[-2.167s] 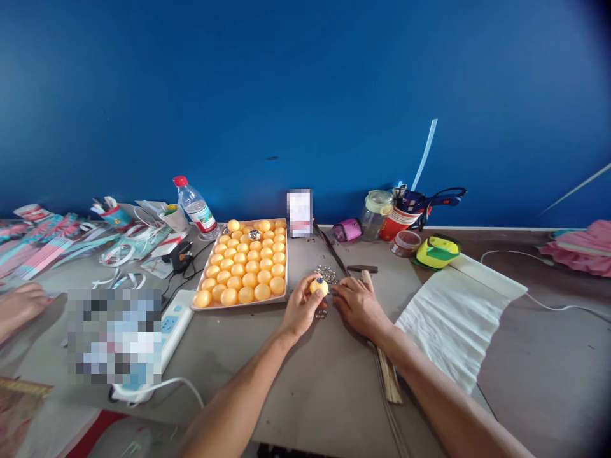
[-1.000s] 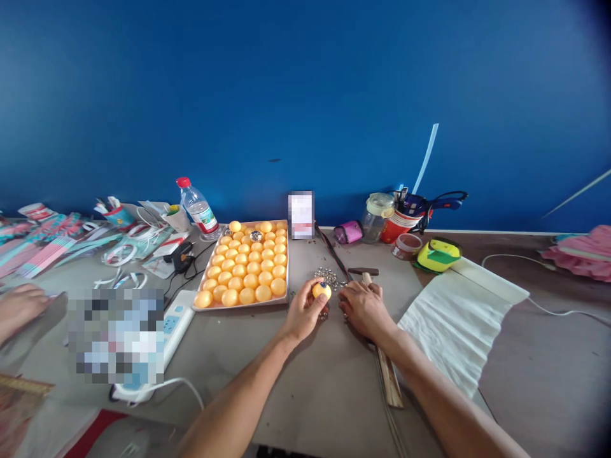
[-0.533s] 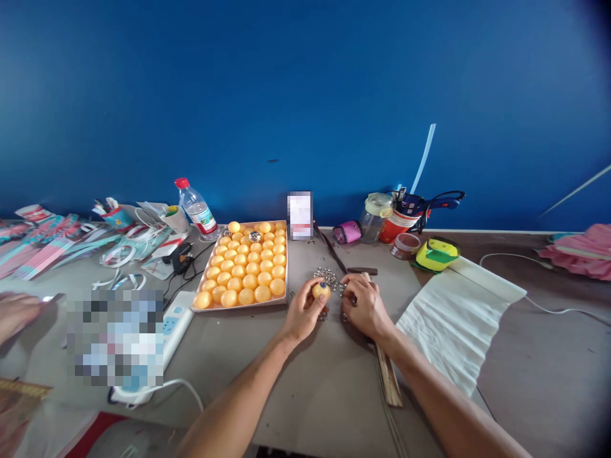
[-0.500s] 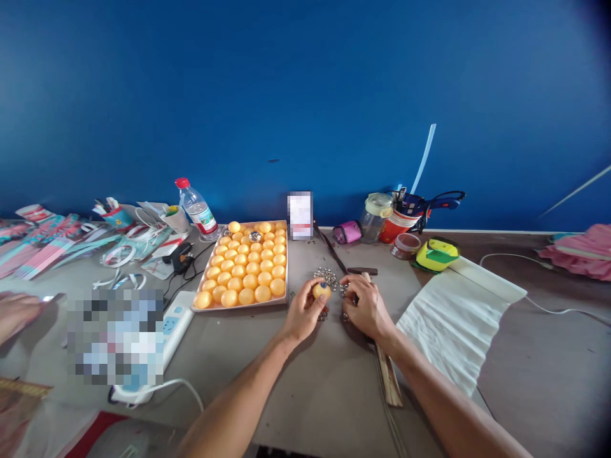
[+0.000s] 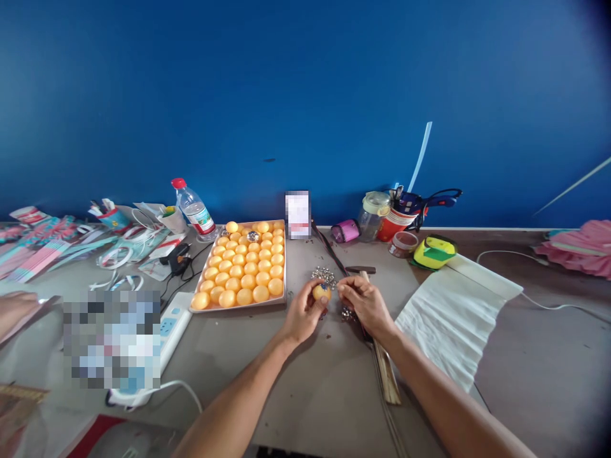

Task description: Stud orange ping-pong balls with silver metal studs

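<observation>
My left hand (image 5: pixel 304 312) is closed round a small orange ball (image 5: pixel 321 292) with a dark blue spot on top, held just above the grey table (image 5: pixel 310 381). My right hand (image 5: pixel 365 303) sits right beside it, fingers pinched together at the ball's right side; what they pinch is too small to name. A heap of small silvery metal bits (image 5: pixel 324 275) lies just behind both hands. To the left stands a tray (image 5: pixel 285 264) filled with several orange balls (image 5: pixel 243 267).
Wooden sticks (image 5: pixel 384 375) and a small hammer (image 5: pixel 360 270) lie under and behind my right hand. White cloth (image 5: pixel 453 318) lies right. A power strip (image 5: pixel 169 324), water bottle (image 5: pixel 193 208), cups and jars (image 5: pixel 394 219) ring the area. Another person's hand (image 5: pixel 14 312) rests far left.
My right hand lifted from the table by the metal bits and closed in on the ball with fingers pinched. My left hand kept holding the ball in nearly the same spot.
</observation>
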The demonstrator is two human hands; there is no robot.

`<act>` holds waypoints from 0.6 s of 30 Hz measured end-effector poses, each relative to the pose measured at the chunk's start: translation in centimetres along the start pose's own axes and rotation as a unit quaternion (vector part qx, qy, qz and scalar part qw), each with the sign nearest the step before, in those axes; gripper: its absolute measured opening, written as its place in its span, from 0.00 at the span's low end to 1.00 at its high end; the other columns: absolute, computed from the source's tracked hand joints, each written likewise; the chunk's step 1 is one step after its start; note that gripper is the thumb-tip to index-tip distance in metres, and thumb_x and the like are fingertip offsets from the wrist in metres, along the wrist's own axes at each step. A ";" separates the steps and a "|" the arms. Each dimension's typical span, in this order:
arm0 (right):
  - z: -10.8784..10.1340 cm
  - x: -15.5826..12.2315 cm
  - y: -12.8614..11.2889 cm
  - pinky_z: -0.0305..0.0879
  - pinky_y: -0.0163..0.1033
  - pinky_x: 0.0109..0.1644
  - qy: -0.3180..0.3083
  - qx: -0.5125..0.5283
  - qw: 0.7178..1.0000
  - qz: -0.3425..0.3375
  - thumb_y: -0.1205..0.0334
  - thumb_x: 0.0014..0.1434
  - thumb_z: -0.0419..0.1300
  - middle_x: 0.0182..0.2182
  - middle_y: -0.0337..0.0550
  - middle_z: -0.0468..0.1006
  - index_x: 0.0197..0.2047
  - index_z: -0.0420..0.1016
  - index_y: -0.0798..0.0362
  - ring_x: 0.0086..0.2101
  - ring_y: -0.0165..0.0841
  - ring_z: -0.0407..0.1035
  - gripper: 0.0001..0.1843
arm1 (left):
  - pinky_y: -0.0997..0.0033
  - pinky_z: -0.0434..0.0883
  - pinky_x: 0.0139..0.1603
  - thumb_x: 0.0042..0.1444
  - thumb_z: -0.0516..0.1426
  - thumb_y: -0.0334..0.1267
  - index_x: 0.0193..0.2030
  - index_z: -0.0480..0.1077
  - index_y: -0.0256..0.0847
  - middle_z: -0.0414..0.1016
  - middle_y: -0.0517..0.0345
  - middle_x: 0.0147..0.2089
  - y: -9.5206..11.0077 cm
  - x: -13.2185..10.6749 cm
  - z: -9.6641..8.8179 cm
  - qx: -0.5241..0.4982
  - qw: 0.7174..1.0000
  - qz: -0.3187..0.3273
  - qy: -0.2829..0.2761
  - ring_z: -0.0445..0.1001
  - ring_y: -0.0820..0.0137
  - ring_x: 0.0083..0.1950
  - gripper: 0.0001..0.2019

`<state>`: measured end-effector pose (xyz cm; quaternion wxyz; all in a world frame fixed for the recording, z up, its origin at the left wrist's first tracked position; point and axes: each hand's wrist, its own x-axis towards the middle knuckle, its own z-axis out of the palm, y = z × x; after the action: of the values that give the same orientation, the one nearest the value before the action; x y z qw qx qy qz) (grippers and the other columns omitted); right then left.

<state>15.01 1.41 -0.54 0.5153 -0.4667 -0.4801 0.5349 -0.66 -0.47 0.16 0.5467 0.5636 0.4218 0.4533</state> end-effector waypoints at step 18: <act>0.2 -0.6 -0.7 0.48 0.32 0.25 -0.099 0.095 0.988 0.073 0.54 0.46 0.65 0.19 0.31 0.65 0.30 0.69 0.54 0.21 0.24 0.56 0.14 | 0.68 0.72 0.39 0.56 0.54 0.48 0.56 0.60 0.39 0.69 0.47 0.50 -0.7 -0.2 -0.1 0.045 0.998 0.027 -0.024 0.72 0.68 0.38 0.24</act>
<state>14.93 0.83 0.21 0.4666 -0.3944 -0.4404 0.6579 -0.75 -0.58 -0.52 0.5178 0.6097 0.4136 0.4349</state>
